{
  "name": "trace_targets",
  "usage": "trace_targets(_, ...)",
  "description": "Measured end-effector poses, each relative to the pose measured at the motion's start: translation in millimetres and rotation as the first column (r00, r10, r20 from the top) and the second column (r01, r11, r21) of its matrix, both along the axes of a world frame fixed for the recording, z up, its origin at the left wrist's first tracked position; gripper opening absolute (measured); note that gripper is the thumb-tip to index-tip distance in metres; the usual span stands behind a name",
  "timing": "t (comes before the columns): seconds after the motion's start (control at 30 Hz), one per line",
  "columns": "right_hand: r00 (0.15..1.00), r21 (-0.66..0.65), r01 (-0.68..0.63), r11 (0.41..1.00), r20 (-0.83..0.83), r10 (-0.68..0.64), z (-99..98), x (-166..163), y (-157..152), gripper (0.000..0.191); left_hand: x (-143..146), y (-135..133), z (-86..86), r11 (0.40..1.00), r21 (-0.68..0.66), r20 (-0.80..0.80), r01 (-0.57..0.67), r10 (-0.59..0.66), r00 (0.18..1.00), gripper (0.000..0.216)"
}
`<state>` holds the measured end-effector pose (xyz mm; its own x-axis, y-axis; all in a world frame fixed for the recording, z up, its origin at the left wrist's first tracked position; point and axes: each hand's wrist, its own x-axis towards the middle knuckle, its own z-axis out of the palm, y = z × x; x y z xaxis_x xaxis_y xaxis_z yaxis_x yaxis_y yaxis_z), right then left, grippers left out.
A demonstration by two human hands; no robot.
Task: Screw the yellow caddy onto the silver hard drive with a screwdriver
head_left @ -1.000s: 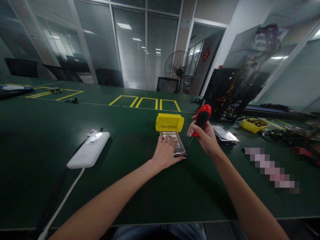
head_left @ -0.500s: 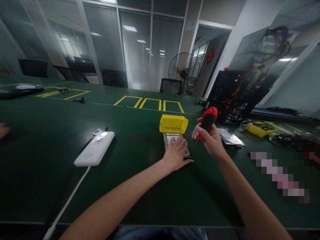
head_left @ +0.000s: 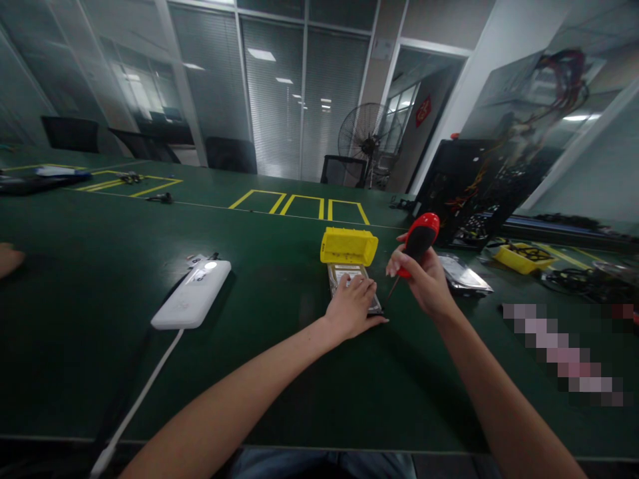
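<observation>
A silver hard drive lies flat on the green table, just in front of a yellow plastic box. My left hand rests on the drive's near part with fingers spread flat, pressing it down. My right hand is closed round a screwdriver with a red and black handle. Its thin shaft slants down to the drive's near right corner.
A white power bank with a white cable lies to the left. A second drive, a yellow tray, cables and a black computer case sit at the right. Another person's hand shows at the left edge.
Almost nothing differs beyond a camera shift. My left hand slid slightly toward the drive's near right corner. The screwdriver stays held at the same corner.
</observation>
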<state>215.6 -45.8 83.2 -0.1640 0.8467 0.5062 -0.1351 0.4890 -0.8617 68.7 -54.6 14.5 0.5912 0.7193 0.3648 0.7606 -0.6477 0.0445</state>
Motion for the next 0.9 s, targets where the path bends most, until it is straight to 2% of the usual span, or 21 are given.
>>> trace_targets(0.33,1.000,-0.002,0.014,1.000,-0.019,-0.014,-1.1,2.0,1.7,0.025,-0.3,-0.5,0.9,0.999,-0.047,0.005,-0.008,0.008,1.000,0.070)
trace_targets(0.9,0.999,0.019,-0.008,1.000,-0.041,0.008,-2.0,3.0,3.5,0.022,-0.2,0.5,1.0,0.999,-0.039,0.005,-0.023,0.024,1.000,0.072)
